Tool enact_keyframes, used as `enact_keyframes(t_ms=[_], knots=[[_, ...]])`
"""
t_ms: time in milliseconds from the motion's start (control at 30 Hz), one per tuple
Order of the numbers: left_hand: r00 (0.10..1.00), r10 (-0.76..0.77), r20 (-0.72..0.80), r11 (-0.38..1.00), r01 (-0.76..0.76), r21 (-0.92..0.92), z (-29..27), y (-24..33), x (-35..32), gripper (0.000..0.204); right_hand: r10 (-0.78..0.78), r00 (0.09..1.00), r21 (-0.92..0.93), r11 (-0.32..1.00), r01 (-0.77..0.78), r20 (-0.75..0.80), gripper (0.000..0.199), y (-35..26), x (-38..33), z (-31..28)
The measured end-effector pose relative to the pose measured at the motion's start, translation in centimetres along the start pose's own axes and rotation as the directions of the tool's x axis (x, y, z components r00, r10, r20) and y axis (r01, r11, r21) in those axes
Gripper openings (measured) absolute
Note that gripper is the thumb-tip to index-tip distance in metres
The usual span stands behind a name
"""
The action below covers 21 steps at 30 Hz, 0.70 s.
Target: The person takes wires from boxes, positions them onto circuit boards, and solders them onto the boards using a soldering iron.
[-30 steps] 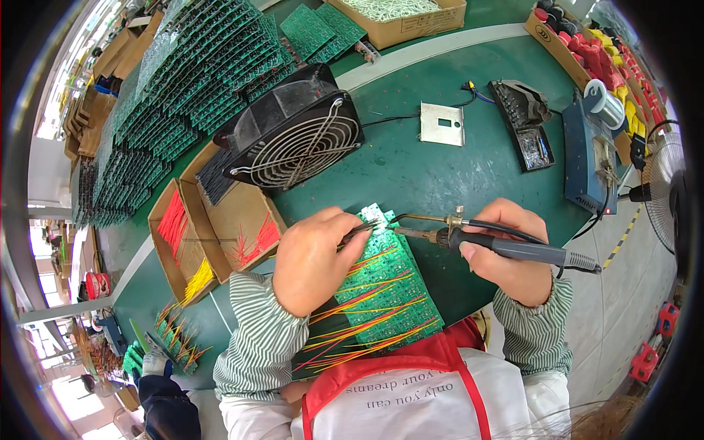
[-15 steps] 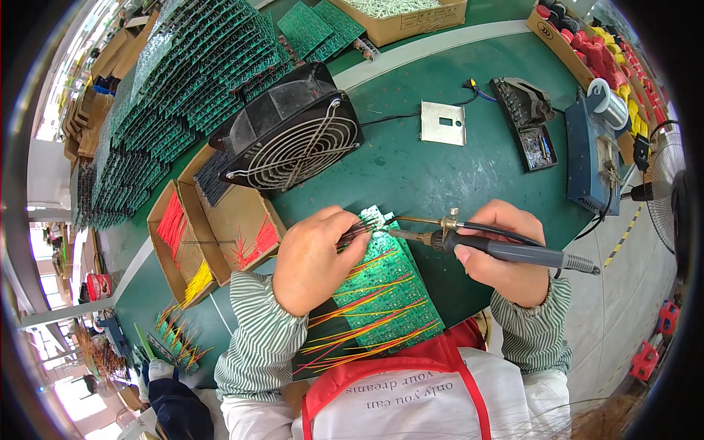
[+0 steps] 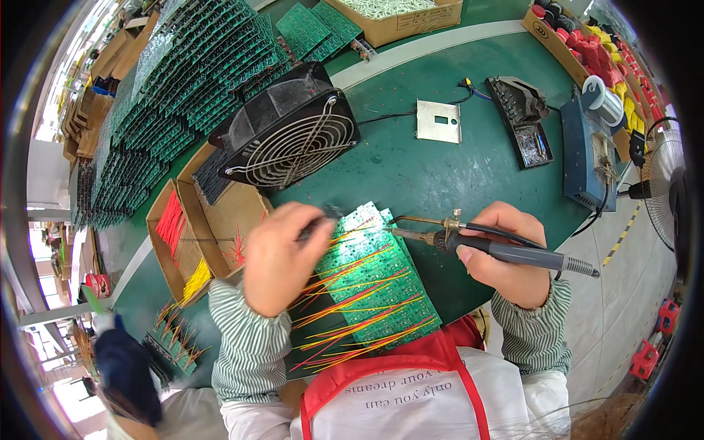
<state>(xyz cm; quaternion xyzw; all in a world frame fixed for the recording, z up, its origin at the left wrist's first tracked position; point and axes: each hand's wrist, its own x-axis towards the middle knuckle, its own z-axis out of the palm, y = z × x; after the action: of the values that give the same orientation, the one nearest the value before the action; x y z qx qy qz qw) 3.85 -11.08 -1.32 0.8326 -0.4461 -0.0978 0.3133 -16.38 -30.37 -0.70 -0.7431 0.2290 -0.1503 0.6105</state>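
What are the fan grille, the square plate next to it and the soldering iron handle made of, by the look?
Fan grille: bare metal wire, judging by thin, pale, shiny concentric rings.
Square plate: probably sheet metal; flat, dull silver-grey, with a small cut-out.
Soldering iron handle, in the right hand: likely matte grey plastic or rubber; no gloss, ribbed end. The shaft ahead looks brassy metal.

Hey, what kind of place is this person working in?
Most likely an electronics assembly workshop: the right hand holds a soldering iron over a green circuit board, many more circuit boards are stacked behind, and a fume fan sits on the bench.
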Motion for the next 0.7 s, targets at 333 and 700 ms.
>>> enact_keyframes(t_ms=[333, 700], knots=[[0.982, -0.069, 0.174, 0.997, 0.072, -0.008, -1.0, 1.6, -5.4, 0.012, -0.144, 0.982, 0.0, 0.989, 0.145, 0.125, 0.016, -0.7, -1.2, 1.7], [0.971, -0.12, 0.207, 0.988, 0.136, -0.066, -0.9, -0.1, -6.1, 0.012, -0.093, 0.971, 0.023, 0.996, 0.09, 0.22, 0.017, -0.3, -1.0, 4.4]])
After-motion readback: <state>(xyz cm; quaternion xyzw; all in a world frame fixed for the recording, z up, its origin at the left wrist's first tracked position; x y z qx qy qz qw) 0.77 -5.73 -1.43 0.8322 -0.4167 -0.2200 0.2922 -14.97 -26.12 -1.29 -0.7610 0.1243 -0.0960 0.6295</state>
